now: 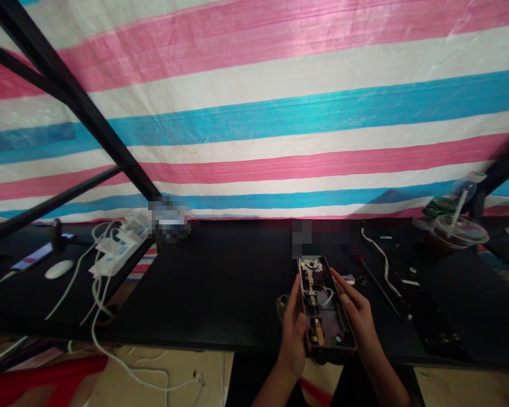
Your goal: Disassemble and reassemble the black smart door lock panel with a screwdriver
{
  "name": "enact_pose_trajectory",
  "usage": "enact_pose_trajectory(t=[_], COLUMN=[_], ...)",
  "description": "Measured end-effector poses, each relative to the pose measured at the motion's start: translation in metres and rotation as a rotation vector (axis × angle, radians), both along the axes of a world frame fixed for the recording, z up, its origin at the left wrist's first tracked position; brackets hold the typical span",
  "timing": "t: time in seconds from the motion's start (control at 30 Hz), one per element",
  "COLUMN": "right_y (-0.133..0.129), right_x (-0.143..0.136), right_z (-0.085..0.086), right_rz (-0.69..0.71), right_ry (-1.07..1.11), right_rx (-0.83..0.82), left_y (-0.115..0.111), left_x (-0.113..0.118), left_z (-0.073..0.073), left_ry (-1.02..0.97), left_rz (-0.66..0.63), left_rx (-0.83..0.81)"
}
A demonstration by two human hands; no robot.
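Between my two hands is a long, dark, open-topped housing (333, 322), tilted so that its inside faces me. Small mechanical parts, a brass-coloured cylinder and a white wire show along its left side. My left hand (294, 339) grips the left wall, and my right hand (358, 311) closes round the right one; both sets of fingertips are partly hidden. Just left of the housing lies a dull metal piece (282, 304). A small shiny part (348, 279) lies beyond my right fingers. Further right are a thin dark rod with a red tip (379, 285) and a whitish cord (384, 263).
A lidded plastic cup with a straw (460, 233) stands at the back right. Leftward, a white power strip (114, 255) with tangled cables, a white mouse (59, 269) and a phone (31, 256) lie on the black table (195, 288). Dark frame bars rise before striped sheeting.
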State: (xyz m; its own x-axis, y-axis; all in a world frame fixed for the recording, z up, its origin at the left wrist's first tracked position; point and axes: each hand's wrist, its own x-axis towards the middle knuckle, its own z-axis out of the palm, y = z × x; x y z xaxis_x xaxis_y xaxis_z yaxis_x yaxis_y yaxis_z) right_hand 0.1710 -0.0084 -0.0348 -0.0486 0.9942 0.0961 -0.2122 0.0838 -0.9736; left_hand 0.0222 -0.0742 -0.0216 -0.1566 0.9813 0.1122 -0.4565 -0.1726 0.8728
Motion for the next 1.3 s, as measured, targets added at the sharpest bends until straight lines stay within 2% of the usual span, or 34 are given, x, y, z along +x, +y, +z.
enact_pose_trajectory(t=[0.27,0.6,0.8,1.03,1.3], right_y=[0.003,0.005,0.005,0.006,0.004], right_x=[0.001,0.001,0.0,0.001,0.0], right_z=[-0.001,-0.008,-0.008,-0.01,-0.006], right_rz=[0.023,0.038,0.065,0.106,0.099], right_ry=[0.017,0.052,0.079,0.083,0.083], right_rx=[-0.03,-0.049,-0.057,-0.082,-0.096], left_y=[0.001,0.005,0.008,0.008,0.009], left_x=[0.001,0.001,0.003,0.006,0.006], left_z=[0.002,0.002,0.0,0.01,0.015], left_ry=[-0.049,0.105,0.095,0.043,0.107], left_rz=[0.0,0.064,0.101,0.12,0.151], left_rx=[-0.031,-0.121,-0.227,-0.235,-0.269])
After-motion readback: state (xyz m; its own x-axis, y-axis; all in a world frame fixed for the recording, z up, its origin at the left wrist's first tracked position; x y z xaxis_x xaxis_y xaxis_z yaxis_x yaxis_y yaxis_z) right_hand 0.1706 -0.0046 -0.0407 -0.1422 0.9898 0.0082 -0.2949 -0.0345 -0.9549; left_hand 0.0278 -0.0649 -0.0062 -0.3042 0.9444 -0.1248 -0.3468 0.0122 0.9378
